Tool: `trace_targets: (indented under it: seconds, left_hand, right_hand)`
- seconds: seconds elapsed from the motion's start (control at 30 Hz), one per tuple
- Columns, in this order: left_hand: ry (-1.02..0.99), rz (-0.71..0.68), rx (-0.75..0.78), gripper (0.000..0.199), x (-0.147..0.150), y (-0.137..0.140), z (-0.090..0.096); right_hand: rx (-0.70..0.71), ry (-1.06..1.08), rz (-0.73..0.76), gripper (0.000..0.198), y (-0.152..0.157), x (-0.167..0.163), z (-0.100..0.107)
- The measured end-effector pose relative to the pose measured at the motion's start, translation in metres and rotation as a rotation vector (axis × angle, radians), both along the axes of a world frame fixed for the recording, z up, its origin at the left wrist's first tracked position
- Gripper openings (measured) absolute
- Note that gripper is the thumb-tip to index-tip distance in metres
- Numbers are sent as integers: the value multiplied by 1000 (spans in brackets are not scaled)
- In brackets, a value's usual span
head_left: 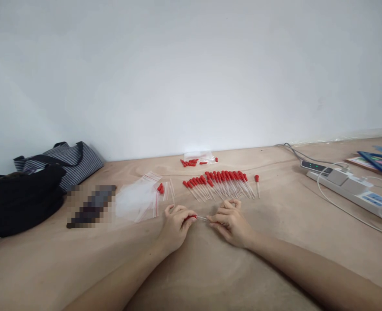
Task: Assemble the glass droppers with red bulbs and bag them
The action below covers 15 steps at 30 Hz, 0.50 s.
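Observation:
Between my two hands a dropper [202,218] lies level, just above or on the wooden table. My left hand [178,222] pinches its red rubber bulb [195,217], mostly covered by the fingers. Thumb and fingers of my right hand [228,222] are closed on the other end of the clear glass tube. Beyond the hands a row of droppers [225,183] with red bulbs lies side by side, and one dropper [257,185] is apart at the right. Near my left hand are a bare glass tube [172,191] and a few loose red bulbs [160,188].
Clear zip bags [135,201] lie left of my hands. More red bulbs [189,163] lie by a plastic bag [197,156] near the wall. A striped bag [77,166] and a black bag [25,198] stand left. A power strip [349,190] with cables is at right.

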<state>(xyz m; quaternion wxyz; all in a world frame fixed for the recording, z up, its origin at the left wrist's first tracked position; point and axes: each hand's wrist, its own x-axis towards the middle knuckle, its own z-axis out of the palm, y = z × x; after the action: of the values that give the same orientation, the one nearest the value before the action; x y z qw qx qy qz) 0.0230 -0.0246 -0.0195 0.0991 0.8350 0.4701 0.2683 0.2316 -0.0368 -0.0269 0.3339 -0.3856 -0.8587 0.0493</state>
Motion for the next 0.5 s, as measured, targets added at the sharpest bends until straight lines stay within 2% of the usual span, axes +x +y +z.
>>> trace_targets:
  seconds: [0.13, 0.37, 0.5]
  left_hand:
    - [-21, -22, -18, 13, 0, -1, -1]
    - [-14, -82, 21, 11, 0, -3, -1]
    - [-20, -91, 77, 11, 1, -6, -1]
  right_hand:
    - [21, -22, 22, 20, 1, 0, 0]
    - [156, -30, 56, 21, 6, -1, -3]
    - [144, -17, 43, 19, 4, -3, -4]
